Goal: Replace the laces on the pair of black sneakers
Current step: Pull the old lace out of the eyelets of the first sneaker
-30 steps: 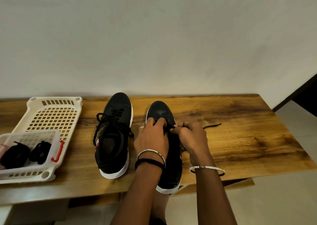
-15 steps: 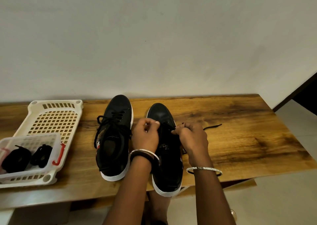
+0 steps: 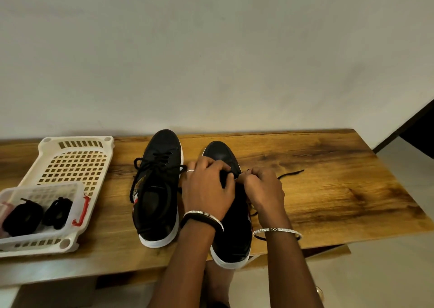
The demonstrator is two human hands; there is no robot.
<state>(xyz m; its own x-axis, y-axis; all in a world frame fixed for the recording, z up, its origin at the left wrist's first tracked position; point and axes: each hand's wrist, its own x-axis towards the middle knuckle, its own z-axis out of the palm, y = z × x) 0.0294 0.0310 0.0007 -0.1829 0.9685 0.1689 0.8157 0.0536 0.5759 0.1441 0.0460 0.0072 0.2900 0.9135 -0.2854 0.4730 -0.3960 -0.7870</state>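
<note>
Big wooden table under everything. Off to my left is the white tray, with a small box of rolled black laces on it. Two black sneakers with white soles stand side by side, toes to the wall. The first sneaker is laced, ends hanging loose. The second sneaker is right in front of me, heel poking over the table edge. My left hand is curled over its front, pinning it, and my right hand has its fingers pinched on the lace at the front eyelets, the free end trailing right across the wood. Careful now: tug too hard and the shoe could slide off that edge, or the lace comes through twisted or uneven. It's thin, limp and black on black, so hard to follow.
</note>
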